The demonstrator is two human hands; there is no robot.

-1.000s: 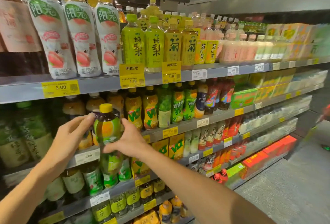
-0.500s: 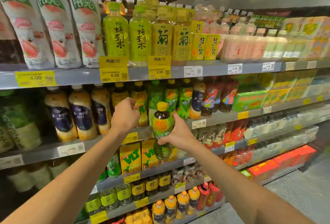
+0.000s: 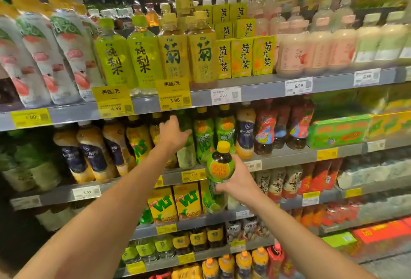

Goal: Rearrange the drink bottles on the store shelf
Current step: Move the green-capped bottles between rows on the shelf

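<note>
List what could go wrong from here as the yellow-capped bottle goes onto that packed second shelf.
1. The left hand reaches among tightly packed bottles; nudging the pale green bottle could topple its neighbours.
2. The right hand holds the yellow-capped bottle low on its body, so it might tip or slip.
3. No open slot is visible in that row, so forcing it in could push bottles off the shelf edge.

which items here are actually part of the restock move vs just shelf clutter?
In play:
- right hand holding yellow-capped green bottle
- left hand on pale green bottle in second-shelf row

Bystanders:
- yellow cartons
- price tags
- top-shelf peach bottles
</note>
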